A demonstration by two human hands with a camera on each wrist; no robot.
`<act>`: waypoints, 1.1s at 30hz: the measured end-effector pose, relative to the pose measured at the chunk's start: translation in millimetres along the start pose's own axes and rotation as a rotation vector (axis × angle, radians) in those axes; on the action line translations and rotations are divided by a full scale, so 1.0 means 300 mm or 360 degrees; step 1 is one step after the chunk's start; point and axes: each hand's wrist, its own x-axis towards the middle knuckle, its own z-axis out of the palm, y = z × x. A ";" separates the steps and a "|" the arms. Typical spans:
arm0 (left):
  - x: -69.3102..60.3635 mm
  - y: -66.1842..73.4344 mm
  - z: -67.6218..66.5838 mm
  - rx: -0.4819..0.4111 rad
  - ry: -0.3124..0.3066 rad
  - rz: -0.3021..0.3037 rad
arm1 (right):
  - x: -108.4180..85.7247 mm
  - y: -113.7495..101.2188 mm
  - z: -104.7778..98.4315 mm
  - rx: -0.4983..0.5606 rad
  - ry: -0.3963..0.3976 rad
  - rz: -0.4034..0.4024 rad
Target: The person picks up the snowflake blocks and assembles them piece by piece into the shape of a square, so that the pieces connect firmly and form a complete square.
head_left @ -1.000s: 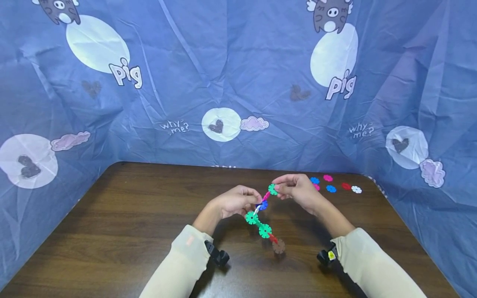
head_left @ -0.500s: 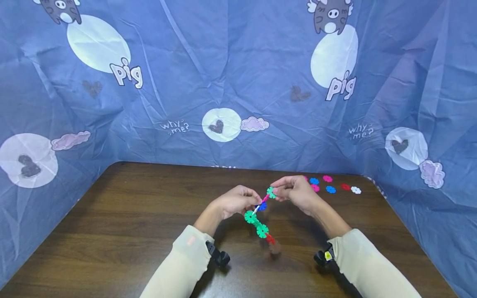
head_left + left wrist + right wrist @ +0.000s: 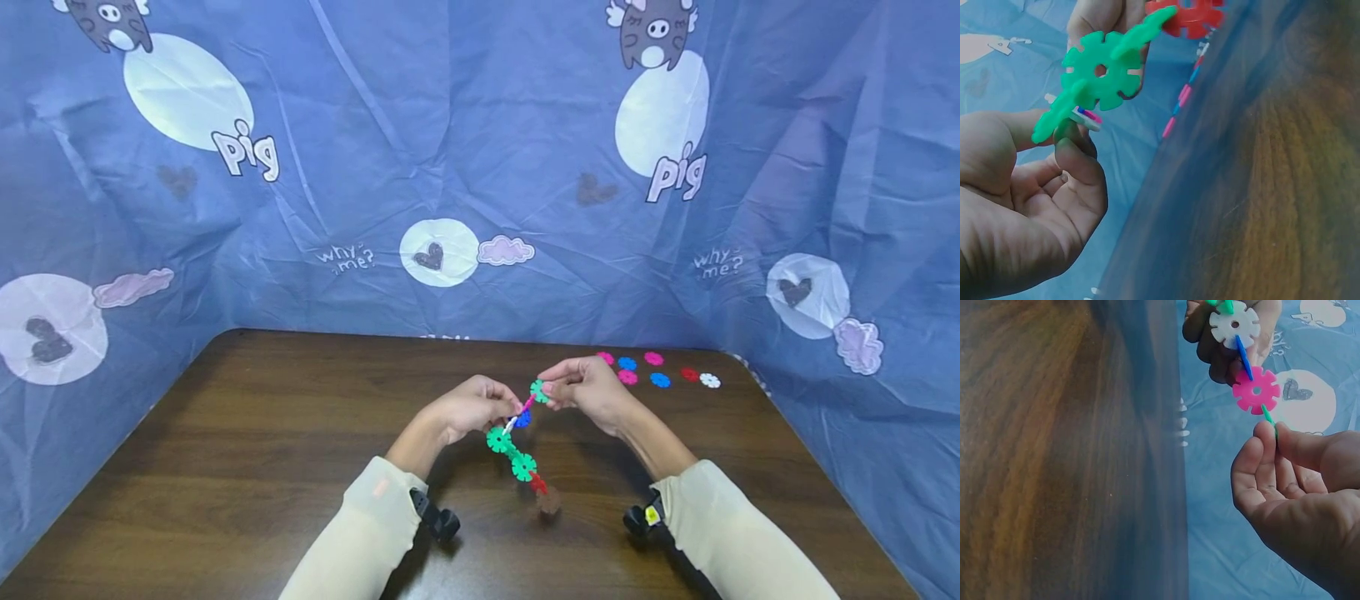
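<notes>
A chain of slotted plastic snowflake discs hangs between the two hands in the head view. My left hand (image 3: 472, 407) pinches it around the blue disc (image 3: 522, 418), beside the white disc (image 3: 1234, 328); its fingertips partly hide the grip. My right hand (image 3: 592, 393) pinches the green end disc (image 3: 537, 391) between thumb and fingers. That disc joins the pink disc (image 3: 1256, 391), seen face-on in the right wrist view. Below the left hand, several green discs (image 3: 524, 467) lead down to a red disc (image 3: 1194, 19) and a brown disc (image 3: 548, 502) at the lower end.
Loose discs lie at the back right of the brown table (image 3: 247, 433), among them a pink disc (image 3: 653, 359), a blue disc (image 3: 660, 380), a red disc (image 3: 689, 375) and a white disc (image 3: 709, 381). A blue printed cloth (image 3: 450, 167) hangs behind and at both sides.
My right hand has come slightly down and left, toward the left hand, with the green end disc. The lower chain has swung a little left. More loose discs show behind the right hand.
</notes>
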 end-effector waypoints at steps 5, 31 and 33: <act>-0.008 0.008 0.003 0.0023 0.0024 0.0011 | -0.002 0.004 0.001 0.0032 0.0007 0.0028; -0.007 0.013 -0.011 -0.0040 0.0075 -0.0083 | 0.000 0.042 -0.003 0.0312 -0.0031 0.0172; -0.009 0.013 -0.013 -0.0072 0.0064 -0.0089 | 0.000 0.040 -0.001 0.0335 -0.0032 0.0182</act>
